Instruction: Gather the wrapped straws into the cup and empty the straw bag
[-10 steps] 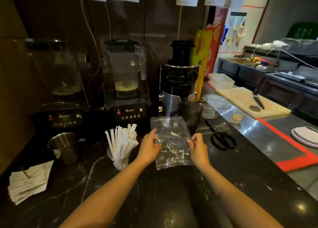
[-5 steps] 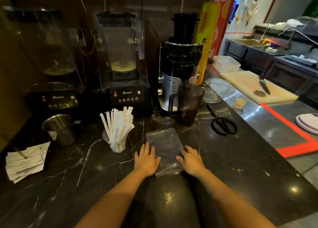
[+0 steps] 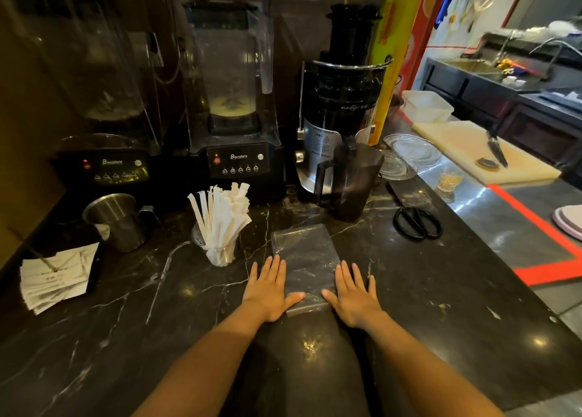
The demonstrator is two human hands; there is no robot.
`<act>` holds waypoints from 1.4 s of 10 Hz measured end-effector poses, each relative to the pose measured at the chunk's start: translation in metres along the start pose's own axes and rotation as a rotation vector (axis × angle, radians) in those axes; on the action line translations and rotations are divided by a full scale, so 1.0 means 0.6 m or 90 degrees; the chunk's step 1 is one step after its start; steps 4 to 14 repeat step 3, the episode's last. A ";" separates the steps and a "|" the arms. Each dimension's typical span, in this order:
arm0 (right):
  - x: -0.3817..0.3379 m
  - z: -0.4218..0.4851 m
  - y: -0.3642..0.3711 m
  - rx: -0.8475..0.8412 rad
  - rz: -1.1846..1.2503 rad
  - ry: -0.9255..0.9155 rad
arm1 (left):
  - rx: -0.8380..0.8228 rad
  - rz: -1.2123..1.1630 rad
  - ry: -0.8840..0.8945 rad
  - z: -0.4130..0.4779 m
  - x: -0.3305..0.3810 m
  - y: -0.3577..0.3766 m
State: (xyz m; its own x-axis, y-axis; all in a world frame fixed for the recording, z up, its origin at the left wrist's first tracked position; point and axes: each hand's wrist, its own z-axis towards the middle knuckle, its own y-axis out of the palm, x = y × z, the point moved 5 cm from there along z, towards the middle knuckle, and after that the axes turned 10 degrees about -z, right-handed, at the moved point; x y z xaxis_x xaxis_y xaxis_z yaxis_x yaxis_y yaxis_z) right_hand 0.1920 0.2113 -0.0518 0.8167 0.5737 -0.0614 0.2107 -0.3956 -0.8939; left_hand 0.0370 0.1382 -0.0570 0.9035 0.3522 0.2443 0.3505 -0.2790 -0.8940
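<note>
- A clear plastic straw bag (image 3: 304, 259) is seen laid flat on a black marble counter (image 3: 441, 306), with nothing visible inside it.
- The left hand (image 3: 267, 290) is pressed palm-down at the bag's left edge, fingers spread and nothing gripped; only the thumb lies on the plastic.
- The right hand (image 3: 354, 295) is laid flat in the same way at the right edge, fingers splayed, thumb tip touching the bag's near corner.
- The wrapped straws (image 3: 222, 211) are stood upright in a clear cup (image 3: 217, 252), just beyond and to the left of the left hand, apart from the bag.
- The gathering is judged complete; smoothing the emptied bag appears to be the step in hand.
- To do it well, air is best pushed from the near end toward the far end with even palm pressure, the bag being kept from sliding on the glossy stone.
- Scissors (image 3: 415, 224) and a dark pitcher (image 3: 349, 183), beyond the right hand, are best left clear of any sweep.
</note>
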 end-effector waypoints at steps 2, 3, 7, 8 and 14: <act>-0.003 -0.008 -0.018 -0.040 0.051 0.016 | -0.016 -0.027 0.002 0.003 -0.006 -0.016; -0.012 -0.009 -0.054 0.003 0.066 0.012 | 0.028 -0.069 0.020 -0.001 0.008 -0.045; -0.012 -0.009 -0.054 0.003 0.066 0.012 | 0.028 -0.069 0.020 -0.001 0.008 -0.045; -0.012 -0.009 -0.054 0.003 0.066 0.012 | 0.028 -0.069 0.020 -0.001 0.008 -0.045; -0.012 -0.009 -0.054 0.003 0.066 0.012 | 0.028 -0.069 0.020 -0.001 0.008 -0.045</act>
